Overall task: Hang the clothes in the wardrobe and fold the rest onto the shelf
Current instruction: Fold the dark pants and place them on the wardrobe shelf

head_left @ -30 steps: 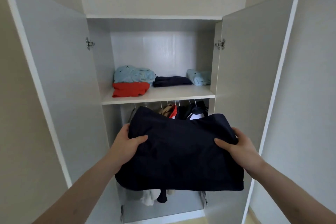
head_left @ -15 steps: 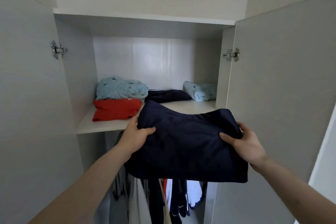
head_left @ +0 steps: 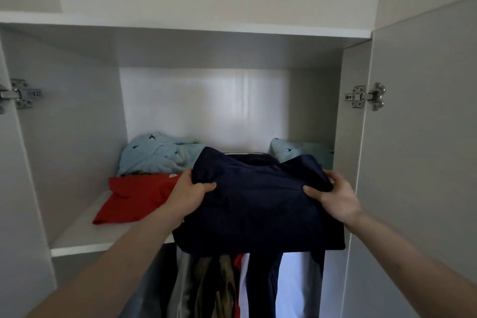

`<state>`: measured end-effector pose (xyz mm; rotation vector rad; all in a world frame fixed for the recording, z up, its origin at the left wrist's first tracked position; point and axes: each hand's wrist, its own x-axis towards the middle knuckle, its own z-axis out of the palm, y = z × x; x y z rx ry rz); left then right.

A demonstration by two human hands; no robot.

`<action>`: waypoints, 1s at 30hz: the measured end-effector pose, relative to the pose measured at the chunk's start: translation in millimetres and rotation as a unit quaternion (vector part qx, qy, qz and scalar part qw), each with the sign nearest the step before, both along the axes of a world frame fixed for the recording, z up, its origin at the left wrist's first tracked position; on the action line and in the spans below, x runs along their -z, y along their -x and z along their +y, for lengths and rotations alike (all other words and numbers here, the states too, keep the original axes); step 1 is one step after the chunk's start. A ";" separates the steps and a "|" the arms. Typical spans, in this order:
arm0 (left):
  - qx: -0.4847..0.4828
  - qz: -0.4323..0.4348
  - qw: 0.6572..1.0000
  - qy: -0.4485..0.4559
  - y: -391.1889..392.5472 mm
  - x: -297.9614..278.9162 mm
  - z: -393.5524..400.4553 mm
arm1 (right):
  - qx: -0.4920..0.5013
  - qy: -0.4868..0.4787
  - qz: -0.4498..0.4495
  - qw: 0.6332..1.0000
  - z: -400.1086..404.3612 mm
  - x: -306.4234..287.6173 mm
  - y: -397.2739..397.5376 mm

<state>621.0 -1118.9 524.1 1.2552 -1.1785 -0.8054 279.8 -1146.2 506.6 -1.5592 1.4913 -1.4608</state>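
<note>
Left hand (head_left: 189,192): grips the left edge of the folded navy garment (head_left: 260,204), thumb on top, fingers curled beneath the cloth.
Right hand (head_left: 336,195): grips the right edge the same way, thumb pressed on top, fingers hidden under the fabric.
Folded navy garment: stretched between the 2 hands, its far edge over the wardrobe shelf (head_left: 85,233), its near edge hanging past the shelf front.
Red folded garment (head_left: 136,196): on the shelf, just left of the left hand.
Light blue garment (head_left: 154,155): atop the red one, beyond the left hand.
Second light blue garment (head_left: 296,151): beyond the right hand.
Hanging clothes (head_left: 232,286): below both hands.
</note>
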 end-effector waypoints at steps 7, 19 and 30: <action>-0.027 0.011 0.997 -0.075 10.4 -13.1 -88.1 | -0.030 -0.065 0.017 0.997 -117.4 -9.0 2.0; -0.007 -0.527 0.850 -0.003 36.7 39.1 -100.6 | -0.082 0.006 0.229 0.970 -149.8 40.0 -33.1; 0.003 -0.593 0.805 -0.026 24.9 97.9 -132.3 | -0.113 -0.009 0.366 0.924 -182.7 69.6 -52.2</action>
